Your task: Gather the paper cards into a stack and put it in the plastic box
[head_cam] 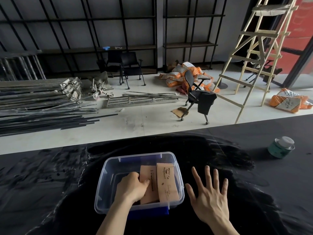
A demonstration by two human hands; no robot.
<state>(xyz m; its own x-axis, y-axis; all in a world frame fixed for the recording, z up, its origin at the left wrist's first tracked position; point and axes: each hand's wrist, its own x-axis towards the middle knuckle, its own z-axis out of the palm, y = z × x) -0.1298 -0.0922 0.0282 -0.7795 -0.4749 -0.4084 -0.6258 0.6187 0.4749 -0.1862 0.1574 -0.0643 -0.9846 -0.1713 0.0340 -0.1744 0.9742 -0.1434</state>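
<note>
Cards' (162, 182) near ends behind box (108, 168) rim

1. Dim indoor light; the pale floor (135, 122) is the brightest area.
2. The black table (50, 184) swallows detail, showing only faint sheen streaks.
3. Wide-angle distortion bends the ladder (254, 65) and shelving (101, 31) near the edges.
4. Focus is fairly sharp throughout.

Your left hand (131, 187) covers the near left part of the paper cards (166, 182) | card print too small to read | both your forearms cut off at the frame's bottom edge | ladder (254, 53) top cut off upper right
</note>
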